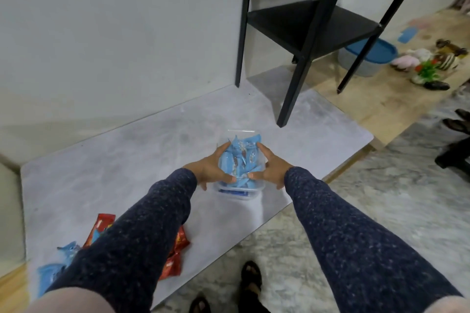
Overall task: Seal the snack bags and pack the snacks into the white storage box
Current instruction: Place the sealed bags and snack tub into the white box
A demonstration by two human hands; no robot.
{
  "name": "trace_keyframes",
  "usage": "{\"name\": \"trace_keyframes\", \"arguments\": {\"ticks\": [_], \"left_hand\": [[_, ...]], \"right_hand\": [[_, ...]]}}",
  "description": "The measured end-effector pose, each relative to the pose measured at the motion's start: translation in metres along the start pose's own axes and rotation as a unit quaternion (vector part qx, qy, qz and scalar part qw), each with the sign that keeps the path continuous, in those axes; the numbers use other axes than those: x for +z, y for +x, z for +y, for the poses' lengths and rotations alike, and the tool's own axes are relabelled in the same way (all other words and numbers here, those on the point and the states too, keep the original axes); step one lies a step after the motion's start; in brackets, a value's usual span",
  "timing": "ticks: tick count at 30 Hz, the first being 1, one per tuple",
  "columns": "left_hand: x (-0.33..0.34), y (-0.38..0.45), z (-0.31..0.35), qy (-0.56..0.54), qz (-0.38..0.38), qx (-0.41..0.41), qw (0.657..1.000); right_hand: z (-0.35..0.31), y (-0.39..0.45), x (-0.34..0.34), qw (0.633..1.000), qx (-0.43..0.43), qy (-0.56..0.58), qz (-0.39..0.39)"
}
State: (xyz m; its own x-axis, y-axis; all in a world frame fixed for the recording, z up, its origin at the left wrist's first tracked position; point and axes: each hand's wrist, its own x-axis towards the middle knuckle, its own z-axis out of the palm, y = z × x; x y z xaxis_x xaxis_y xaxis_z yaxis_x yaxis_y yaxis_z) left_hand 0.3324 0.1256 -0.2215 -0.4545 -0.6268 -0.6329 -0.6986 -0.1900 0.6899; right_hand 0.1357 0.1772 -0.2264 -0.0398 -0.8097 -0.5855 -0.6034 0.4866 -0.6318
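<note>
We look down from a head-worn camera at a grey marble-patterned board (106, 168) lying on the floor against a pale wall. Near the board's right edge, about midway along it, sits a clear storage box (237, 193) filled with light blue snack packets (239, 160). Both arms reach forward in dark speckled sleeves (356, 236). Our left hand (208, 168) cups the box's left side, fingers spread and curled over the packets; our right hand (272, 169) mirrors it on the right side, index finger stretched along the top of the pile, thumb pressing on the packets near the front. Both hands grasp the box and its contents between them.

At the board's near-left corner, partly hidden under the left sleeve, lie red snack packets (178, 254) and a few more blue ones (50, 277). A black side table (315, 25) stands at the board's far-right corner. Sandalled feet (250, 277) show at the bottom, on the marbled floor.
</note>
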Motion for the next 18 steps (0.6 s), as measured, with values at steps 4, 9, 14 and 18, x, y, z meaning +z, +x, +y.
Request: {"name": "trace_keyframes", "arguments": {"ticks": [4, 9, 14, 18], "left_hand": [[0.004, 0.001, -0.004, -0.052, -0.011, 0.006, 0.999], [0.006, 0.001, -0.003, -0.061, 0.018, -0.008, 0.998], [-0.001, -0.014, 0.002, -0.068, 0.055, -0.022, 0.996], [-0.018, -0.045, 0.001, -0.101, 0.109, -0.016, 0.989]], "right_hand": [[0.003, 0.002, 0.005, 0.996, 0.021, 0.07, -0.049], [0.003, 0.014, 0.0, 0.988, -0.001, 0.13, -0.084], [-0.015, 0.015, -0.007, 0.988, -0.033, 0.11, -0.105], [-0.056, 0.013, -0.012, 0.986, -0.082, 0.069, -0.13]]}}
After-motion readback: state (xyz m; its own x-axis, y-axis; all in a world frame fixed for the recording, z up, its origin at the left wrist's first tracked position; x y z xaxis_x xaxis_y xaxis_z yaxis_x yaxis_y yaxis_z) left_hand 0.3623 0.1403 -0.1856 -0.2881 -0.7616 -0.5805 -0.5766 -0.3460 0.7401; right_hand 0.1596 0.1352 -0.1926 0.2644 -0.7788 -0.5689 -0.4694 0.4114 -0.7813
